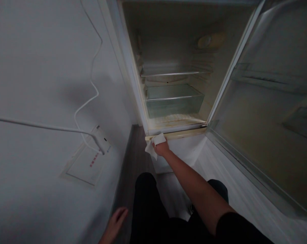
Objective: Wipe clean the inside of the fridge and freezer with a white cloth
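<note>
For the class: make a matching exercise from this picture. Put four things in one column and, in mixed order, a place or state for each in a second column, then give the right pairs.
Things
1. white cloth
2. left hand
3. fridge door
4. clear drawer

Places or states
A. swung open on the right
B. low inside the fridge, under a shelf
C. held by the right hand against the fridge's lower front edge
D. down beside the wall, holding nothing

Pairs: 1-C, 2-D, 3-A, 4-B

Probably a home, open fridge [173,84], wall socket [102,139], wood-look floor [138,159]
</note>
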The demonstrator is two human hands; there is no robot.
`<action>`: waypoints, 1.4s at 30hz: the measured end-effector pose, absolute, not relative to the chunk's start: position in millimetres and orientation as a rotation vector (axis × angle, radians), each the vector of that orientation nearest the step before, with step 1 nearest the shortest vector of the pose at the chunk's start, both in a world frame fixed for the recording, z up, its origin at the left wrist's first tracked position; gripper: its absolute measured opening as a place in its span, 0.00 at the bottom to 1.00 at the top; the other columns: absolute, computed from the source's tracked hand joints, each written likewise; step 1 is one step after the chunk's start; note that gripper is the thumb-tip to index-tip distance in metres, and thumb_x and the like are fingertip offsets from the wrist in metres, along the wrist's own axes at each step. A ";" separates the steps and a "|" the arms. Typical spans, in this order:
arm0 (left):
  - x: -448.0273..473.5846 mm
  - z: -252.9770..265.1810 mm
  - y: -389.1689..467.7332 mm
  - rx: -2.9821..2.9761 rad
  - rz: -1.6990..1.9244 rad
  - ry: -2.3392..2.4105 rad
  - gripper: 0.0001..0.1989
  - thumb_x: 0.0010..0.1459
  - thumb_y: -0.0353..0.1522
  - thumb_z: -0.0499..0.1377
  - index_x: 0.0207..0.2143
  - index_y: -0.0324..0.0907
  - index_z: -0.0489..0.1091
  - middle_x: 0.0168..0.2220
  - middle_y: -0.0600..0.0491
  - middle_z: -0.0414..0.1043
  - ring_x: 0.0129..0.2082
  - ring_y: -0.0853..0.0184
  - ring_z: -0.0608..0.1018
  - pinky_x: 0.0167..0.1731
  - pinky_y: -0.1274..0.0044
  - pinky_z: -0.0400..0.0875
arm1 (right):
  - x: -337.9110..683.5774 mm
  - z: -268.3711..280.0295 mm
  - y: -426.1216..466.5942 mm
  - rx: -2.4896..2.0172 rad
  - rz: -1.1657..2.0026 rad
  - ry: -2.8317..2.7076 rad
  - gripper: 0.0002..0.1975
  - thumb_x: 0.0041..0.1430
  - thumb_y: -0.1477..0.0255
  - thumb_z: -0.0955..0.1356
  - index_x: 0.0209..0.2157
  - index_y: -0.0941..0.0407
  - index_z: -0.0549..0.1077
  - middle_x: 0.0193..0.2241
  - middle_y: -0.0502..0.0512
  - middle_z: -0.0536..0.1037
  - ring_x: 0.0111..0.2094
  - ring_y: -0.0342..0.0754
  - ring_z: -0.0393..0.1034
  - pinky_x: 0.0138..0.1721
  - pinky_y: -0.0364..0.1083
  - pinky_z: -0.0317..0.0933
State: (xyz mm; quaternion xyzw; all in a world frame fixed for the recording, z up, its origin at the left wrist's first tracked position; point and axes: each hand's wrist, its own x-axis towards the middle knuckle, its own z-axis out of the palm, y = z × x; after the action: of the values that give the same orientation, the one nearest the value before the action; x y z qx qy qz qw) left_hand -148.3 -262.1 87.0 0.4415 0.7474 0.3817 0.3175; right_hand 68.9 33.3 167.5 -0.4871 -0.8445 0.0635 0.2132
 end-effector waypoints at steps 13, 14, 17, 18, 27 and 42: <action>-83.3 121.6 -41.7 1.065 1.556 1.685 0.24 0.60 0.45 0.60 0.55 0.45 0.65 0.61 0.41 0.67 0.61 0.54 0.72 0.62 0.61 0.65 | 72.5 183.3 33.9 -1.479 0.138 -2.433 0.22 0.73 0.65 0.59 0.60 0.58 0.73 0.63 0.62 0.69 0.63 0.59 0.59 0.65 0.60 0.46; -84.4 119.3 -40.1 1.046 1.551 1.682 0.25 0.61 0.46 0.60 0.56 0.45 0.64 0.62 0.40 0.66 0.62 0.54 0.71 0.63 0.61 0.64 | 72.3 183.6 33.8 -1.478 0.131 -2.435 0.22 0.73 0.65 0.58 0.60 0.57 0.73 0.62 0.62 0.69 0.63 0.59 0.60 0.65 0.60 0.47; -88.6 114.8 -35.5 1.010 1.524 1.663 0.27 0.61 0.47 0.60 0.58 0.45 0.64 0.64 0.40 0.64 0.65 0.53 0.69 0.64 0.61 0.63 | 71.0 181.2 34.6 -1.487 0.110 -2.430 0.22 0.73 0.65 0.58 0.59 0.57 0.74 0.60 0.62 0.71 0.62 0.61 0.61 0.62 0.62 0.50; -89.8 114.6 -32.4 1.000 1.515 1.657 0.28 0.60 0.48 0.61 0.58 0.45 0.64 0.65 0.40 0.64 0.65 0.52 0.68 0.64 0.60 0.63 | 70.5 179.1 35.0 -1.489 0.109 -2.419 0.22 0.73 0.65 0.59 0.59 0.56 0.73 0.60 0.62 0.71 0.62 0.61 0.61 0.62 0.63 0.50; -80.3 129.1 25.7 1.068 1.476 1.554 0.30 0.63 0.55 0.53 0.56 0.45 0.69 0.60 0.44 0.71 0.61 0.58 0.73 0.59 0.68 0.68 | 70.0 168.6 36.5 -1.437 0.100 -2.330 0.20 0.72 0.65 0.61 0.58 0.57 0.74 0.60 0.62 0.71 0.63 0.62 0.60 0.64 0.63 0.48; -25.3 35.2 -171.7 1.489 1.442 1.520 0.29 0.62 0.47 0.59 0.60 0.41 0.60 0.60 0.37 0.63 0.60 0.54 0.70 0.59 0.62 0.67 | 157.9 61.9 -157.5 -1.206 -0.100 -1.933 0.21 0.68 0.71 0.64 0.61 0.56 0.70 0.57 0.61 0.75 0.63 0.58 0.64 0.69 0.63 0.52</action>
State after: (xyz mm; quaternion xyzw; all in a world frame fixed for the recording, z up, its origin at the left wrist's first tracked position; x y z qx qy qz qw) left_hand -25.3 -171.7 35.2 0.5557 0.5673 0.5384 0.2818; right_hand 157.9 -157.5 61.9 -0.4806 -0.7703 -0.0397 0.4173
